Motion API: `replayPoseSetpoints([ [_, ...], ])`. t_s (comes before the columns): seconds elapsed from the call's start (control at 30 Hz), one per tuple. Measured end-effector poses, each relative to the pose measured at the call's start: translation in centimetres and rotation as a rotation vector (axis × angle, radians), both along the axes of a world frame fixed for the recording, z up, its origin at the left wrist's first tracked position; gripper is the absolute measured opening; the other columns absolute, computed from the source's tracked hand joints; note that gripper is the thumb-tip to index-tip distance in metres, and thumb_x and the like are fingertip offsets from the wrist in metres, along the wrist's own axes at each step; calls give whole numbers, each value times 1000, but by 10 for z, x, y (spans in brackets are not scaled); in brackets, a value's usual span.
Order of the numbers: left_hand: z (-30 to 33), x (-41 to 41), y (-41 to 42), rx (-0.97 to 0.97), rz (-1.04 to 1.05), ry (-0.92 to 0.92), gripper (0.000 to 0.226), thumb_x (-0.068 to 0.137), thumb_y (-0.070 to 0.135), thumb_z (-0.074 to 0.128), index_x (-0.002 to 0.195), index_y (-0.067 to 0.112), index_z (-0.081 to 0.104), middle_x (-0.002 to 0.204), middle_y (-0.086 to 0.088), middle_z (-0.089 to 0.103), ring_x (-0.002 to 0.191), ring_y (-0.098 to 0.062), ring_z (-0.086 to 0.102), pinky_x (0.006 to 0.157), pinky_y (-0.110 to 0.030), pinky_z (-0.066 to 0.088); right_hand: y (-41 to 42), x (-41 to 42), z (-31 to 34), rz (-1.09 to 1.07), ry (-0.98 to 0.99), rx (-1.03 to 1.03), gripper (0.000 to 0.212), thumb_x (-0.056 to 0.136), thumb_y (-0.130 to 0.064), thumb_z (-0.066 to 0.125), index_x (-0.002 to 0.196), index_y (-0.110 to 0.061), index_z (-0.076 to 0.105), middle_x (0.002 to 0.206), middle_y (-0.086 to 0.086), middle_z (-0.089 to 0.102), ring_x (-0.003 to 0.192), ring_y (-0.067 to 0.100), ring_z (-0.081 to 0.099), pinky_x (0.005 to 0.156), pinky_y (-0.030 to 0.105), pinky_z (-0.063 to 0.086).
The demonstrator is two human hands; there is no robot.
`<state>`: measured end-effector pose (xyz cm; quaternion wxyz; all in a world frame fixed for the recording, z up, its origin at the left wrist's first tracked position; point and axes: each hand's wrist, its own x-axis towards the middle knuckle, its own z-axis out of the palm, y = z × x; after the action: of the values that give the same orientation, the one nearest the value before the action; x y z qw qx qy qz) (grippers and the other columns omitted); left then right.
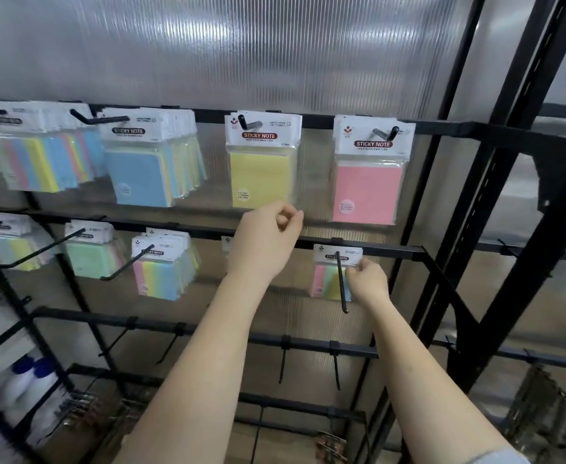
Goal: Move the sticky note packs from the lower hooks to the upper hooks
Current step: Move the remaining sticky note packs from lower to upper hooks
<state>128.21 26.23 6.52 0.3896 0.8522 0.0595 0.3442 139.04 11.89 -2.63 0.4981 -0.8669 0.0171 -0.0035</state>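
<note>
On the upper rail hang a yellow sticky note pack [261,169] and a pink pack [367,182], each on its own hook. My left hand [265,242] is raised just below the yellow pack, fingers curled near its bottom right corner; whether it holds the wrapper I cannot tell. It covers most of a lower-row pack, only its white header corner [226,244] showing. My right hand [368,279] pinches the right edge of a multicolour pack [328,279] that hangs on a lower hook [342,283].
More packs fill the upper hooks at left, a blue-fronted stack [141,175] among them. The lower rail holds a rainbow pack [163,272] and a green one [91,256]. Long black hooks stick out toward me. Black rack uprights [475,229] stand at right.
</note>
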Motion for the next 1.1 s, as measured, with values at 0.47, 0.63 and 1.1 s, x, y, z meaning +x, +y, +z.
replayPoseSetpoints([
  [0.47,-33,-11,33,4,93,153,18,95,26,52,82,16,60,56,8,52,49,2,54,44,-9,36,7,-5,-16,-179,-58,179,20,90,-19,59,103,-4,60,99,8,64,88,25,60,76,36,49],
  [0.63,-39,-16,42,-7,98,178,18,94,28,52,85,17,63,63,9,55,64,-10,57,56,-26,46,6,-13,-17,-103,-38,217,25,92,-20,53,73,-7,61,74,9,63,70,25,57,57,31,41],
  [1.1,-60,-23,61,-67,106,179,17,93,28,54,82,19,63,66,6,61,75,-18,64,64,-27,45,-6,-69,-9,-125,-201,185,34,96,-18,39,62,-13,38,61,-1,41,58,15,36,53,30,27],
])
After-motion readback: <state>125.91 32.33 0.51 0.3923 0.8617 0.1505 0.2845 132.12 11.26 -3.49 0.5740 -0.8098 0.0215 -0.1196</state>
